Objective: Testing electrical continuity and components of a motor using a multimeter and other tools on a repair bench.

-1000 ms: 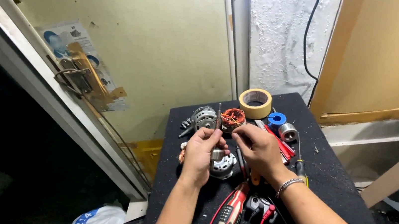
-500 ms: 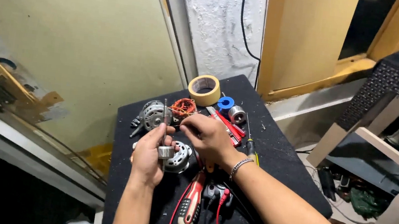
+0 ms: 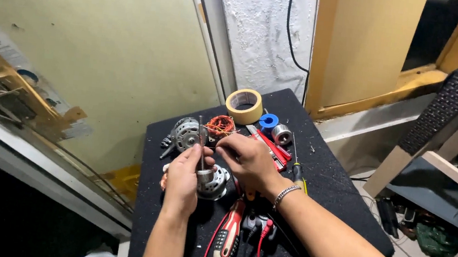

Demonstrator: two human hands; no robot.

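1. On the black table (image 3: 324, 202), the left hand (image 3: 184, 178) is closed round a thin metal shaft (image 3: 200, 139) that stands upright out of a silver motor part (image 3: 212, 182).
2. Right hand (image 3: 249, 161) is curled, its fingertips pinched close beside the shaft; what they hold is too small to tell.
3. Behind: copper coil (image 3: 220, 125), round motor housing (image 3: 185, 134), roll of tape (image 3: 244, 105).
4. Near the wrists: red-handled tool (image 3: 228, 238).

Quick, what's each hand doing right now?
Left hand: closed around the thin shaft of a small metal motor part.
Right hand: fingers pinched together near the shaft's top; whether they hold anything cannot be told.
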